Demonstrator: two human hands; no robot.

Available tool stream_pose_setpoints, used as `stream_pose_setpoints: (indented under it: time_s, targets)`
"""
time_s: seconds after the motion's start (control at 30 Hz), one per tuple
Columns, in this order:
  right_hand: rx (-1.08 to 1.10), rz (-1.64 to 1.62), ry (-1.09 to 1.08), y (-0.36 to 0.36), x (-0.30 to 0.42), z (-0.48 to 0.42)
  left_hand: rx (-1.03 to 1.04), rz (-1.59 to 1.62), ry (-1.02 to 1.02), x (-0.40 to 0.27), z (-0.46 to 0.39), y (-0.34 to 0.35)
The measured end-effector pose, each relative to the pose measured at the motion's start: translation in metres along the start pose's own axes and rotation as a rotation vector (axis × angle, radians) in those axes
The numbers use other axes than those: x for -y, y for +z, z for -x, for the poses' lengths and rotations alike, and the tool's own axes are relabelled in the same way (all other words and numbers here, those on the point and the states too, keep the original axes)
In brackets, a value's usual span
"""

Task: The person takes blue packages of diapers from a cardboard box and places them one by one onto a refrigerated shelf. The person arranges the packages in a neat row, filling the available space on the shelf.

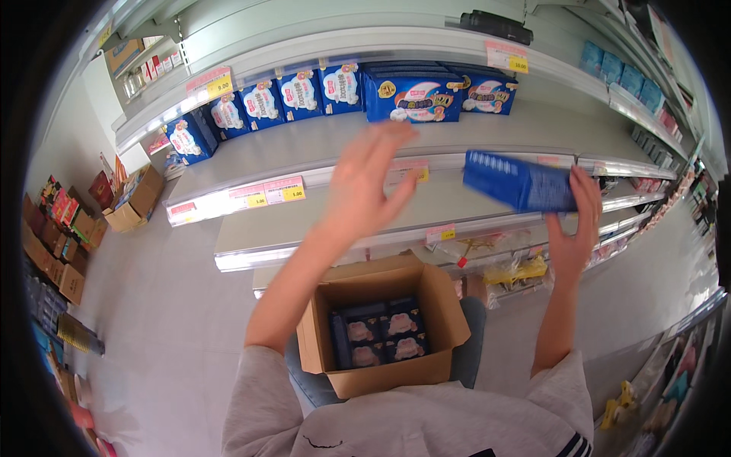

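My right hand [574,234] grips one end of a blue packet [519,183], which is tilted in front of the shelf edge and slightly blurred. My left hand [374,180] is raised before the shelves, fingers apart and nothing in it. Just beyond it, blue packets [414,100] lie stacked on the shelf board [320,134], with more blue packets [297,91] standing in a row to their left. An opened cardboard box [394,374] rests on my lap, its flaps folded out. Several dark blue packets [402,324] sit inside it.
Price tags [265,194] line the shelf edges. A lower shelf [274,237] runs under the packets' shelf. Bagged goods with yellow parts [517,271] hang at lower right. On the floor at left stand an open carton [135,197] and stacked boxes [63,251]. A black object [495,25] lies on the upper shelf.
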State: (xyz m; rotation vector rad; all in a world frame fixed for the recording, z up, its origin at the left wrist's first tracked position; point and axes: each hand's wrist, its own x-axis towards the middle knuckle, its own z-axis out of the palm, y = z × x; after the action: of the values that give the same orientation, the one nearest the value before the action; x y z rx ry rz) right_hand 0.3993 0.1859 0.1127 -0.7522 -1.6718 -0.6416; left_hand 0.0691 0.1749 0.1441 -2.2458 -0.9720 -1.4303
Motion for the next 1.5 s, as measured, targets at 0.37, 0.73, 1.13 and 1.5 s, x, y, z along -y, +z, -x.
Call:
stream_pose_setpoints:
  time_s: [0.37,0.73,1.13,1.5]
  targets:
    - [0.449,0.107,0.096,0.093,-0.146,-0.105,0.167,-0.401,-0.23,0.098,-0.04,0.055]
    - [0.585,0.077,-0.051,0.175,-0.189,-0.111,0.293,-0.296,-0.432,0.093,-0.039,0.051]
    - [0.115,-0.096,0.168,0.169,-0.096,-0.079,-0.136,-0.42,-0.011,0.095,-0.044,0.052]
    - [1.216,-0.991,0.687,0.084,0.134,0.218,1.009,0.086,-0.139,0.024,0.174,0.053]
